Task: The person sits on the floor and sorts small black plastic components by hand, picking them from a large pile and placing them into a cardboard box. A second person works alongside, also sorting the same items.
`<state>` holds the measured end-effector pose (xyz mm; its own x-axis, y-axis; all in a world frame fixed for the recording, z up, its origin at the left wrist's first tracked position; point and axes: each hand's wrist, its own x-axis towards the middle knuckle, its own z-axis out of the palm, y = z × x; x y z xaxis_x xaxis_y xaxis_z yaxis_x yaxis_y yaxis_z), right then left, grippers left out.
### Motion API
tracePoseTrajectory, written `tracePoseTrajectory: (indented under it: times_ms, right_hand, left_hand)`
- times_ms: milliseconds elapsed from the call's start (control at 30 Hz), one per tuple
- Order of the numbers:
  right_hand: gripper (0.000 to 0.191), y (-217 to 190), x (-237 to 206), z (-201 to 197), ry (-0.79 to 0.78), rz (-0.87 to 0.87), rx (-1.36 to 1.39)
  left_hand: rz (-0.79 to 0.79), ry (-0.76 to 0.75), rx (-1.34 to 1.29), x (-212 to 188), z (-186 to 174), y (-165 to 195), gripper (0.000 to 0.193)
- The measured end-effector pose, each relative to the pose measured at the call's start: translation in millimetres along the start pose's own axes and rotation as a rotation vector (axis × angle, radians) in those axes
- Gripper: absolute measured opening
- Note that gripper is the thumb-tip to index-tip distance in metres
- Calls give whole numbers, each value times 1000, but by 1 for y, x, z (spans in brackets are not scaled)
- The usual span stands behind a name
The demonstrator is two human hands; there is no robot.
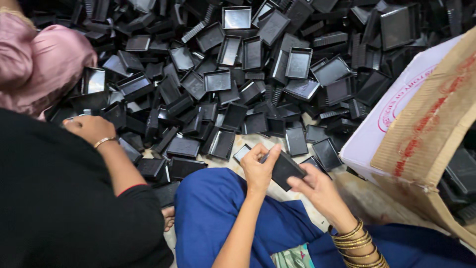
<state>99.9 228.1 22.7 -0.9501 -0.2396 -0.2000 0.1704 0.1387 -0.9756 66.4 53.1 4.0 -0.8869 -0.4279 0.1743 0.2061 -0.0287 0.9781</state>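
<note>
Black trays (218, 79) heaped beyond cardboard box (421, 129)

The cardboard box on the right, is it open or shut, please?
Open: the cardboard box has its brown flap folded outward, and black trays show inside.

A pale tiled floor (369, 201) shows only in small patches, most of it buried under a sprawling heap of black plastic trays (248, 74) that runs to the top edge of the view. At the right an open cardboard box (426, 129) with a white outer face and brown flaps leans in. The light is even and soft, with dull glints on the tray rims.
</note>
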Motion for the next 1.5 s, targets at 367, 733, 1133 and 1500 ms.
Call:
tracePoseTrajectory:
  times_ms: [367, 733, 1133, 1500]
  right_hand:
    - [49, -66, -23, -31, -7, 31, 155]
    - [50, -136, 7, -41, -255, 1, 71]
    - [80, 1, 187, 7, 402, 52, -1039]
    - [43, -12, 105, 82, 76, -475, -655]
  left_hand:
    - [-59, -208, -536, 4, 4, -8, 60]
    - [-480, 161, -771, 31, -6, -17, 53]
    - [-491, 302, -724, 46, -32, -38, 42]
    - [-825, 333, -838, 35, -11, -114, 87]
